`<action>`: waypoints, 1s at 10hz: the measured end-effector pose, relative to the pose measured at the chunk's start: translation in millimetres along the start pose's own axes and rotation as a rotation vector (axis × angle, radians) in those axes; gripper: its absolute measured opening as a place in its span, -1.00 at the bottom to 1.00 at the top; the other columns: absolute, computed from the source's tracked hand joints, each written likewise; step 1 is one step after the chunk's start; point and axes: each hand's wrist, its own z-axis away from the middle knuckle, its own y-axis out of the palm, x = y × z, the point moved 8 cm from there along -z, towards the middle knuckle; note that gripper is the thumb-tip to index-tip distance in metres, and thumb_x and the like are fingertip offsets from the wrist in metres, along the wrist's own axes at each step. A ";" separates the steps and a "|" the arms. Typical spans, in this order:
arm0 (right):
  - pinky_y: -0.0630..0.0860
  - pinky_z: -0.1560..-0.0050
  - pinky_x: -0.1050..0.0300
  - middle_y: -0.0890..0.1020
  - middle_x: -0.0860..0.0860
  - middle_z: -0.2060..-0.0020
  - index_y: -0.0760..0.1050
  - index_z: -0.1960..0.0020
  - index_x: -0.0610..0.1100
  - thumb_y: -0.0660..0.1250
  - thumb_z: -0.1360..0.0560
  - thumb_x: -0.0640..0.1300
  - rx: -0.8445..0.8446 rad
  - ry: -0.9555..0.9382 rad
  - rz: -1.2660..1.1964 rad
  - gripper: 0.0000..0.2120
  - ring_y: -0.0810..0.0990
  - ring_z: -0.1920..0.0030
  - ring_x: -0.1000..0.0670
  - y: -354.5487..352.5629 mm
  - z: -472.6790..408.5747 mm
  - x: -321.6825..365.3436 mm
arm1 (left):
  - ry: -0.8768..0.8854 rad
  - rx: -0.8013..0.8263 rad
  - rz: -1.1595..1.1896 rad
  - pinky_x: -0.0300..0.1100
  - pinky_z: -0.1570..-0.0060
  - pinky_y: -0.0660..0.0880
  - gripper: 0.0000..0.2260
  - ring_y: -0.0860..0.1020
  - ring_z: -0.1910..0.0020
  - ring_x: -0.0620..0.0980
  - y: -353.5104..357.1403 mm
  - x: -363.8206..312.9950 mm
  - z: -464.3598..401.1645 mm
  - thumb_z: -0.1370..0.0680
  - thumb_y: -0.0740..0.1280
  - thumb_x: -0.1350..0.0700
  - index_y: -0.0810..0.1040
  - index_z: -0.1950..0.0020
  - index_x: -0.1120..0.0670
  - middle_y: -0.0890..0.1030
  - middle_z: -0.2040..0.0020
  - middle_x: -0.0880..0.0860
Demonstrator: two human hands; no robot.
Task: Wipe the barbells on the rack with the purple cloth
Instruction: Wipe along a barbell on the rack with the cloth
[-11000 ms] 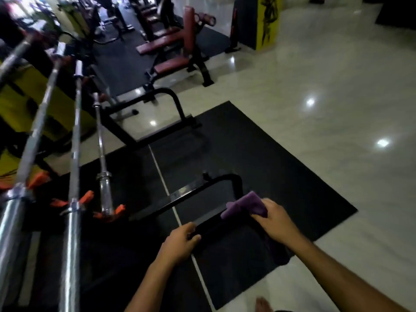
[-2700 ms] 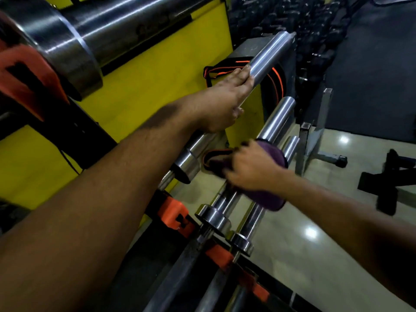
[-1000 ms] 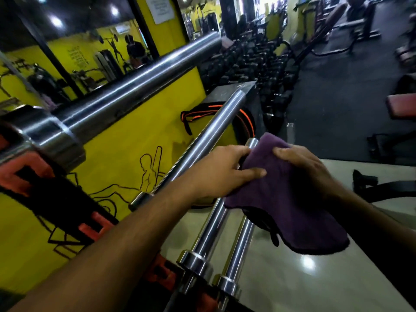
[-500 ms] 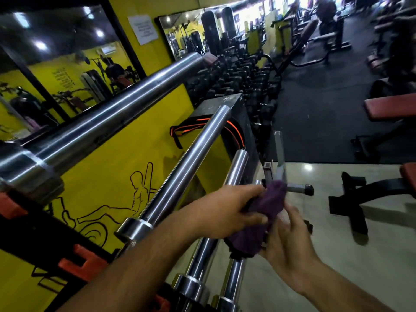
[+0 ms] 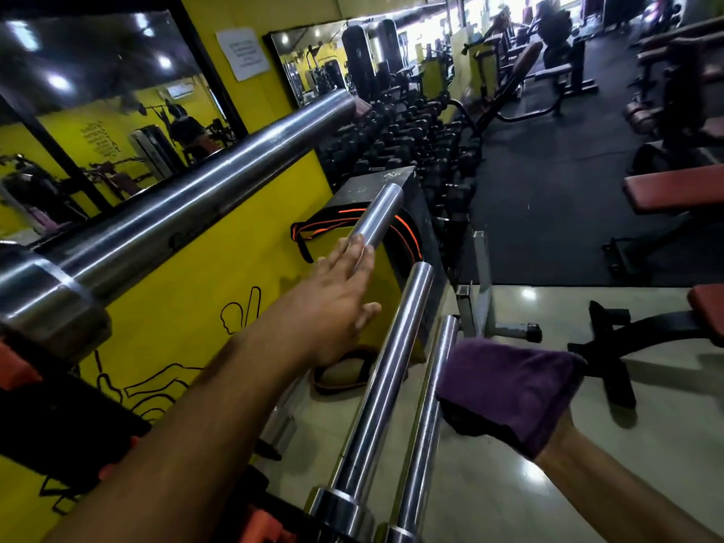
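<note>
**Cloth readied beside lowest bar, left hand steadying 2nd bar**

Nearest, at bottom of frame, the collars of two barbell sleeves are seen; the lowest barbell (image 5: 425, 401) and the one next to it, the third barbell (image 5: 386, 370), run away from the viewer, side by side w/ a narrow gap between. Just right of the lowest barbell, the purple cloth (image 5: 509, 389) is draped over the right hand (image 5: 556, 436); the fingers are hidden under it, so the grip can't be told for sure, but the cloth is carried spread like a mitt, prob. so a broad face meets the steel. It is held close beside the sleeve; contact can't be confirmed.

Further on, the left hand (image 5: 337, 299) is laid w/ straight fingers along the second barbell (image 5: 378, 217), short of its end, seemingly to steady that bar. Top-left, the thick top barbell (image 5: 188, 205) is passed untouched.

Room for moving: open tiled floor lies to the right of the cloth, so strokes along the sleeve look unobstructed on that side. To the left the yellow wall (image 5: 188, 291) and a black box (image 5: 407, 190) w/ an orange-trimmed belt crowd the bar ends. Beyond, dumbbell racks and benches stand well apart.
</note>
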 end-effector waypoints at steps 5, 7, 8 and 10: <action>0.62 0.27 0.13 0.61 -0.03 0.16 0.52 -0.08 -0.12 0.20 -0.62 0.21 0.218 -0.262 0.850 -0.60 0.63 0.26 0.00 311.2 -228.2 18.7 | -0.060 0.024 0.183 -0.08 -0.57 -0.22 -0.40 -0.36 -0.56 -0.03 13.2 23.0 -10.6 -0.72 0.03 0.04 -0.32 -0.60 0.05 -0.40 -0.58 0.00; 0.61 0.39 0.21 0.63 0.09 0.33 0.49 0.08 -0.01 0.19 -0.68 -0.18 0.102 0.144 0.448 -0.80 0.64 0.40 0.09 281.9 -178.7 -52.6 | -0.064 0.023 0.196 -0.06 -0.58 -0.17 -0.38 -0.33 -0.57 -0.02 15.0 21.3 -11.0 -0.72 0.05 0.08 -0.34 -0.60 0.05 -0.42 -0.58 -0.01; 0.65 0.34 0.19 0.65 0.03 0.25 0.56 0.08 -0.03 0.39 -0.57 -0.20 0.203 0.304 0.343 -0.91 0.68 0.35 0.08 275.9 -179.6 -81.7 | -0.060 0.025 0.205 -0.09 -0.57 -0.18 -0.37 -0.32 -0.57 -0.02 13.0 21.0 -12.2 -0.72 0.05 0.09 -0.34 -0.60 0.06 -0.41 -0.58 0.00; 0.55 -0.30 -0.04 0.48 -0.32 -0.32 0.32 -0.52 -0.14 0.04 -0.67 0.24 0.080 -0.250 0.888 -0.41 0.55 -0.32 -0.22 319.2 -206.8 -10.9 | -0.073 0.040 0.251 -0.14 -0.57 -0.18 -0.37 -0.31 -0.57 -0.08 10.6 20.3 -7.9 -0.71 0.07 0.07 -0.30 -0.61 0.04 -0.38 -0.59 -0.04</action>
